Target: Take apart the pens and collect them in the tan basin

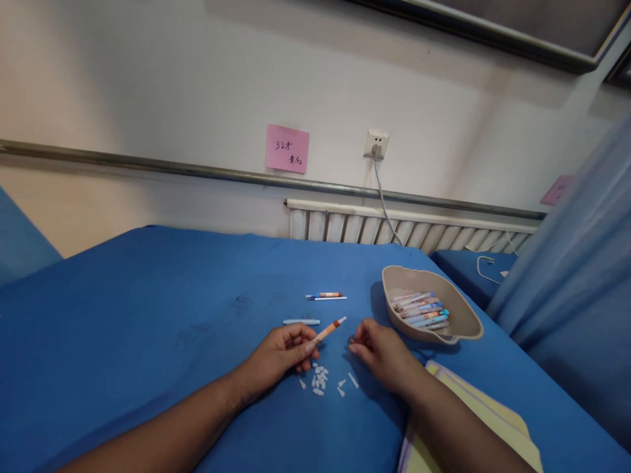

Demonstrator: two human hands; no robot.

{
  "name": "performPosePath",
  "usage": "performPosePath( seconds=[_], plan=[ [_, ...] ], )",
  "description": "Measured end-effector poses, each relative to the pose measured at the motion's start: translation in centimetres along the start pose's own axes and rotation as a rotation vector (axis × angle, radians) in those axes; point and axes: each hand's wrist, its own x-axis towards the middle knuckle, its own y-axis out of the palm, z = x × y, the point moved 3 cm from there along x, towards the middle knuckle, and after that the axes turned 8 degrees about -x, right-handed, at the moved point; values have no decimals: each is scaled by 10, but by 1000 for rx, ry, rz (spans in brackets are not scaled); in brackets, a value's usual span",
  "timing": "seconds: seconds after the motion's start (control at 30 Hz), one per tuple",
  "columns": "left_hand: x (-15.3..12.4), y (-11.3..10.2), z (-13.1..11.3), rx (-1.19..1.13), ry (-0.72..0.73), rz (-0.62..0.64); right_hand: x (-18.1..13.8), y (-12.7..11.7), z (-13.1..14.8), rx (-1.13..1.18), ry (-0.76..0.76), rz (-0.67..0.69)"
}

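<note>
Between the thumb and fingers of my left hand (290, 348) is an orange pen barrel (329, 330), tilted up to the right, with a darker band and a pale tip. My right hand (377, 351) is a short way to its right, thumb and fingertips pinched together; what they hold, if anything, is too small to make out. Below the hands lie several small white cone-shaped pieces (319, 380), with a few more (341, 387) to the right. A light blue pen barrel (302, 322) lies just behind my left hand. Farther back are a blue-and-orange pen part (328, 294) and a thin white refill (330, 299).
A beige basin (463, 312) holding several pens (421, 312) stands at the right. Yellow cloth or paper (473, 407) lies under my right forearm. Blue cloth (148, 315) covers the surface. A radiator (345, 226) and a wall socket (376, 144) are behind.
</note>
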Motion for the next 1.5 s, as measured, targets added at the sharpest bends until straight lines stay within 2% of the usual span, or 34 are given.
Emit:
performPosePath(
  seconds=[0.13,0.23,0.43,0.6,1.17,1.5],
  plan=[
    [-1,2,0,25,-3,7,5,-4,6,488,36,-95],
    [-1,3,0,42,-2,18,6,-9,8,606,54,-162],
    [-1,3,2,58,-2,28,6,-11,5,642,55,-139],
    [-3,4,0,47,-17,25,5,-13,11,602,16,-199],
    [-4,6,-3,79,-20,42,5,-12,12,660,39,-260],
    [-5,8,-3,63,-12,39,2,-9,15,612,4,-238]
  ],
)
